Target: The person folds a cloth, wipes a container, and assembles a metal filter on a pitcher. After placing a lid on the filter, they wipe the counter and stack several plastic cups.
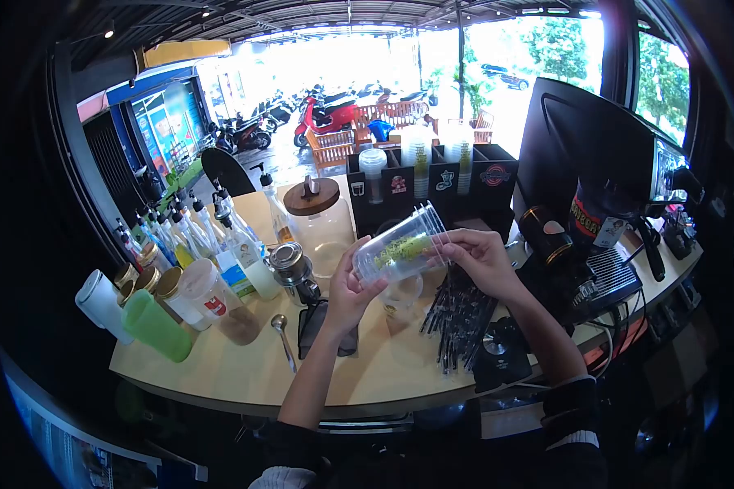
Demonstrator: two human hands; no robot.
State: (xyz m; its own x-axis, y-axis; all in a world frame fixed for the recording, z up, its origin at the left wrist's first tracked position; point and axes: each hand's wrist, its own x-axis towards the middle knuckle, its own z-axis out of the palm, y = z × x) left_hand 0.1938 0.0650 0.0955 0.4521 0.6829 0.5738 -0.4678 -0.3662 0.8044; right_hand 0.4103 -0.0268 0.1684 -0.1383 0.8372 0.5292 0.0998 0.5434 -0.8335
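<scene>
Between my hands, tilted on its side above the counter, is a short stack of clear plastic cups with a yellow-green print. My left hand wraps round the base end. The fingers of my right hand pinch the cups near the rim end, which points up and right. Below them a clear cup stands on the counter, partly hidden by the held cups. Black-wrapped straws lie in a bundle under my right hand. A metal spoon rests left of my left forearm.
A black cup organizer stands behind my hands, with a wooden-lidded glass jar beside it. Syrup pump bottles and a green container crowd the left. An espresso machine fills the right.
</scene>
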